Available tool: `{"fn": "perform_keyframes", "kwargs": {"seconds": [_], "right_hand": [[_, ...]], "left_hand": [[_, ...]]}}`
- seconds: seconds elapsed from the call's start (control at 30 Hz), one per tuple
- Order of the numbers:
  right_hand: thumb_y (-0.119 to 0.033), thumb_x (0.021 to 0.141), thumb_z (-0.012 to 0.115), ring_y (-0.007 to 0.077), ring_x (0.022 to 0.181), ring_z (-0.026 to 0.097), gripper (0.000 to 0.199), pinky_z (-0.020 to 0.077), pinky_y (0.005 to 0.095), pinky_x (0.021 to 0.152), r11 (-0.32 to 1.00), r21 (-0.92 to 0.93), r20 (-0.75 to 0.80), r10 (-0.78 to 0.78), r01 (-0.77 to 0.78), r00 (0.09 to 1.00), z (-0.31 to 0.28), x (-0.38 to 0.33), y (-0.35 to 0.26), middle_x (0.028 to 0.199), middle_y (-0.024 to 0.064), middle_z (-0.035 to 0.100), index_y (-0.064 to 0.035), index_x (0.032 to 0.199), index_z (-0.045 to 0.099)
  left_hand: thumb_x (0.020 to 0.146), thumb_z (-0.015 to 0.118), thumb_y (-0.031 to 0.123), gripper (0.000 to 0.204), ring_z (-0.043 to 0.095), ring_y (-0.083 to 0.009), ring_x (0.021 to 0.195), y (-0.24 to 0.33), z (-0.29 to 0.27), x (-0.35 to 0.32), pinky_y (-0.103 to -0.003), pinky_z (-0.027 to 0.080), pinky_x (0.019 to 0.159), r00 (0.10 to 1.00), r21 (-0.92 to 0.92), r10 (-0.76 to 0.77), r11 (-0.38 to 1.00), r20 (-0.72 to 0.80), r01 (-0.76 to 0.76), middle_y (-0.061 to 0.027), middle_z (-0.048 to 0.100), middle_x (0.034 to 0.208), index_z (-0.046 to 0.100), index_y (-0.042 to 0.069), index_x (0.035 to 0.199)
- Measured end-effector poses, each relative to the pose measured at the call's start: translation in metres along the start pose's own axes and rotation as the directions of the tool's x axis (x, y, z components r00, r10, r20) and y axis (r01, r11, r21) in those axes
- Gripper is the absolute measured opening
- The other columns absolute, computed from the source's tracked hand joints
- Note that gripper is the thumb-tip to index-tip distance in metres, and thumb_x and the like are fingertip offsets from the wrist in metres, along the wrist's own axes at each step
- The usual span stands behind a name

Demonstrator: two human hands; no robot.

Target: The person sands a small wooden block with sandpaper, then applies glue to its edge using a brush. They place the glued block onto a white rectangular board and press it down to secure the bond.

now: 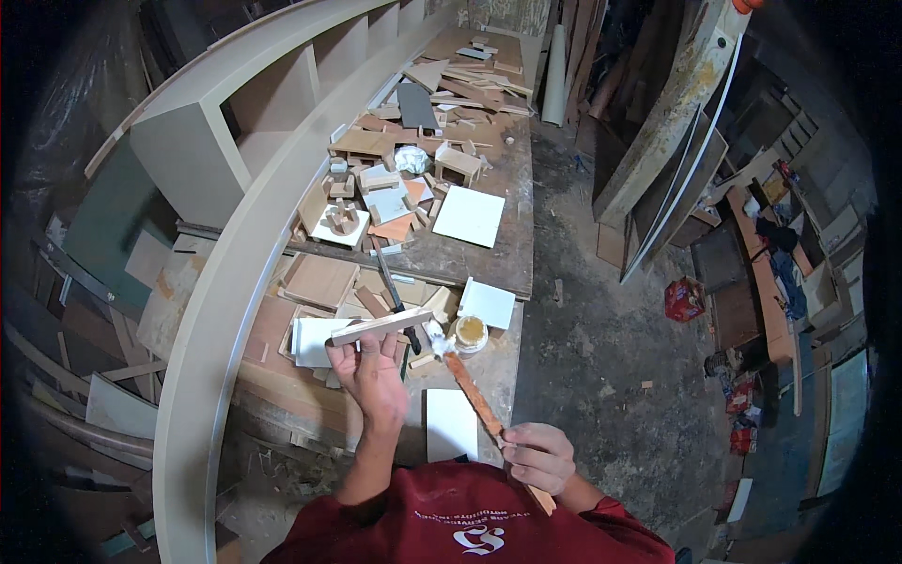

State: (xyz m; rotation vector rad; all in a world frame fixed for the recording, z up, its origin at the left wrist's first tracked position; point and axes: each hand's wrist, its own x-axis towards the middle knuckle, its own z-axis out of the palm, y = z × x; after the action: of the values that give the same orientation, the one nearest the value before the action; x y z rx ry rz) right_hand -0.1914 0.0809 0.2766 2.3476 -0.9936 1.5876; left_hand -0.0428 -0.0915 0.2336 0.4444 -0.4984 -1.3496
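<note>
Under and beyond your bench, the grey floor (606, 395) stretches off to the right. Your long wooden bench (518, 202) runs away from you, its far part heaped with wood scraps (470, 89). To its left stands a pale cabinet (178, 155), open compartments facing the bench. A stained post (658, 141) leans on the right side. 3 white panels stand out: 1 far panel (469, 216) on the bench, 1 middle panel (490, 305) just beyond the jar, and 1 near panel (451, 428) in front of your red shirt (395, 508). A red box (684, 299) sits on the floor.

Your right hand (540, 458) has its fingers closed around the lower part of a brown stick (477, 399), which slants up and left. Your left hand (374, 381) grips a pale strip (381, 326) from below with its fingertips, holding it roughly level over the clutter. An open jar (470, 349) stands right of the strip. Smallest is the white blob (439, 340) at the stick's upper tip, near the strip's right end; you cannot tell whether they touch.
</note>
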Motion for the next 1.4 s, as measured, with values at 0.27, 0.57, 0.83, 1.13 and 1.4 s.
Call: {"fn": "perform_keyframes", "kwargs": {"seconds": [0.27,0.57,0.83,1.13,1.4], "right_hand": [[0.0,0.072,0.073,0.0392,0.1,0.065,0.024,0.0613,0.0468,0.076,1.0,-0.015,0.025,-0.026,0.027,0.999,0.008,0.01,0.006,0.103,0.0154,0.066,-0.0002,0.091,0.059],[0.0,0.075,0.072,0.039,0.1,0.064,0.018,0.0609,0.047,0.076,0.999,-0.003,0.007,-0.039,0.039,0.999,0.007,0.01,0.008,0.101,0.0156,0.067,0.0002,0.088,0.06],[0.0,0.077,0.071,0.0394,0.102,0.064,0.022,0.061,0.0472,0.077,1.0,-0.024,-0.012,-0.012,0.012,1.0,-0.004,-0.003,-0.001,0.105,0.0163,0.066,-0.0002,0.094,0.058],[0.001,0.078,0.07,0.0403,0.101,0.065,0.023,0.0606,0.0474,0.079,0.999,-0.052,-0.009,-0.013,0.013,1.0,-0.017,-0.008,-0.02,0.105,0.0164,0.066,-0.0002,0.096,0.057],[-0.013,0.092,0.063,0.0221,0.087,0.065,0.018,0.0552,0.0345,0.076,0.94,0.068,-0.706,0.282,-0.334,0.65,-0.016,-0.036,-0.013,0.103,0.0182,0.064,0.002,0.093,0.053]], "left_hand": [[0.089,0.067,0.006,0.036,0.055,-0.0252,0.112,0.0,0.0,-0.002,-0.054,0.047,0.099,0.999,0.001,0.035,0.999,0.034,-0.035,-0.0074,0.05,0.12,0.044,0.008,0.117],[0.089,0.065,0.005,0.036,0.055,-0.0252,0.111,-0.001,-0.004,-0.002,-0.056,0.047,0.098,0.999,-0.006,0.018,1.0,0.044,-0.018,-0.0079,0.05,0.12,0.045,0.008,0.118],[0.092,0.062,0.005,0.031,0.056,-0.0228,0.109,0.001,0.0,0.003,-0.054,0.048,0.097,1.0,-0.025,-0.007,1.0,0.02,0.008,-0.0061,0.053,0.116,0.045,0.007,0.118],[0.094,0.06,0.008,0.028,0.055,-0.0205,0.11,0.01,0.018,-0.005,-0.049,0.048,0.098,0.992,-0.019,-0.073,0.997,0.099,0.075,-0.0059,0.054,0.115,0.046,0.007,0.117],[0.096,0.059,0.016,0.032,0.055,-0.0188,0.106,0.007,0.032,-0.03,-0.042,0.045,0.095,0.962,-0.016,-0.222,0.974,0.159,0.228,-0.0059,0.054,0.117,0.045,0.008,0.124]]}}
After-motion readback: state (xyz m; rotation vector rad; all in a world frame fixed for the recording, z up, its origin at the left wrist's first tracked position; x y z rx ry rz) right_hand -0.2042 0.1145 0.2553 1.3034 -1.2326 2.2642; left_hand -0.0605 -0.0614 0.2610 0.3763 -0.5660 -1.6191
